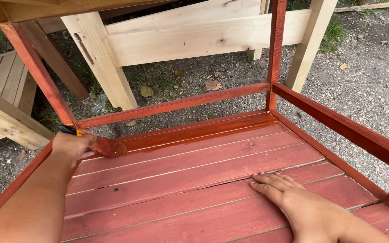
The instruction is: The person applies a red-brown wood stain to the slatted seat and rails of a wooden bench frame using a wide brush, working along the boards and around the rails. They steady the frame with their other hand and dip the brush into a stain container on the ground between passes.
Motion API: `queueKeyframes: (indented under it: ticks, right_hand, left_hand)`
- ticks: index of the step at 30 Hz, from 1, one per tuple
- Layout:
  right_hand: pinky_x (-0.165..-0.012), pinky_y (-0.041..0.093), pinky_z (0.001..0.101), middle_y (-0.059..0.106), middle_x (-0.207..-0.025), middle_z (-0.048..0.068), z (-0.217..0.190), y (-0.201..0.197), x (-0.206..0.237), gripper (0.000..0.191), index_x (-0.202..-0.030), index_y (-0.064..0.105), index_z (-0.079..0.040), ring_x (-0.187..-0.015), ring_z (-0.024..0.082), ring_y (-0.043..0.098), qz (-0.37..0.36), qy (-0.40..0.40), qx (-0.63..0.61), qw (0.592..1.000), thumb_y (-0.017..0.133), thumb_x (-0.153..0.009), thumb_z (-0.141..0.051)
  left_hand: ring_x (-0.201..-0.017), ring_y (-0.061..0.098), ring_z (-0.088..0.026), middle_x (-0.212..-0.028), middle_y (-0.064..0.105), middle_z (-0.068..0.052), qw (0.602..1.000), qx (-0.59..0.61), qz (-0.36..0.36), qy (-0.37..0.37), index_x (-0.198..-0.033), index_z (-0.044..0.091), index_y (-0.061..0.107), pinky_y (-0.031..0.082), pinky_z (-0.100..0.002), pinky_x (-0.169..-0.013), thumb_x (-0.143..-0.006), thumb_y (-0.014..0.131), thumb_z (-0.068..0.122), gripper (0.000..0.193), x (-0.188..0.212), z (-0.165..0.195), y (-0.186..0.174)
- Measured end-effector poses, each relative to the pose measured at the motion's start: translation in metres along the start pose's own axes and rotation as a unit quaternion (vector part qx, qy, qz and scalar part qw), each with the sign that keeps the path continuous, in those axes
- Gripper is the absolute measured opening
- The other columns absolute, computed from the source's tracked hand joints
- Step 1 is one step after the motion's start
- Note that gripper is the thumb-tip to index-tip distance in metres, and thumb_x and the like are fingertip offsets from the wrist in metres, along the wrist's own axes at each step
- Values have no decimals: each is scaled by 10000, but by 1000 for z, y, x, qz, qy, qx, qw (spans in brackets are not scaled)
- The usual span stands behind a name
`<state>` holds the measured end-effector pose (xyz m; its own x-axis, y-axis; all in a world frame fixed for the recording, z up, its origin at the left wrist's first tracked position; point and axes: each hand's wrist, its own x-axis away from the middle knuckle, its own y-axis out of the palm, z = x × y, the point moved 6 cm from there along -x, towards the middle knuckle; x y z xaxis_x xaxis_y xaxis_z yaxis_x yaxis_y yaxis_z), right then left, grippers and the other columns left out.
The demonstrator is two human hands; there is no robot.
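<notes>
My left hand [71,146] grips a paintbrush [106,146] with a yellow and black handle; its red-stained bristles press on the slatted shelf near the back left corner. The shelf [194,180] is made of red-brown stained boards, and the far boards shine wet. My right hand [300,204] lies flat on the near boards, palm down with the fingers together, holding nothing. Red stained rails and legs [181,104] frame the shelf on the back and both sides.
Unpainted pale wooden frames [194,40] stand behind the red piece. More bare slatted wood [3,90] lies at the left. Gravel ground [361,76] with dry leaves and patches of grass surrounds everything.
</notes>
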<state>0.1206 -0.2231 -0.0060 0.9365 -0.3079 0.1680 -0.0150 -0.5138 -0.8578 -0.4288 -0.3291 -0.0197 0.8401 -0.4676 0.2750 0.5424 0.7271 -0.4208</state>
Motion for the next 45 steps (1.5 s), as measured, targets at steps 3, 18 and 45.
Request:
queueKeyframes:
  ticks: [3,18,45]
  right_hand:
    - [-1210,156,525,315,-1658,219,3,1,1,1254,-1573,347,1,-1542,402,227,-6,6,-2,1000,864,-621,-631]
    - [-1203,166,518,320,-1651,226,1,0,0,1295,-1566,356,-2,-1534,401,240,-5,1,-7,1000,907,-603,-669]
    - [-1254,148,442,222,-1674,275,62,-81,55,1071,-1635,135,-41,-1583,329,190,304,137,-533,778,318,-893,-791]
  left_hand:
    - [-938,748,-274,-988,732,-155,990,-138,29,9,-1027,-37,701,637,-425,-779,-894,755,168,251,-2,5,-25]
    - [-953,774,-314,-1076,784,-198,936,-319,-87,124,-1094,46,730,623,-445,-848,-914,713,251,273,35,46,100]
    - [-953,731,-134,-1019,755,-24,822,-55,-456,336,-1082,109,800,591,-300,-853,-863,823,213,243,395,80,169]
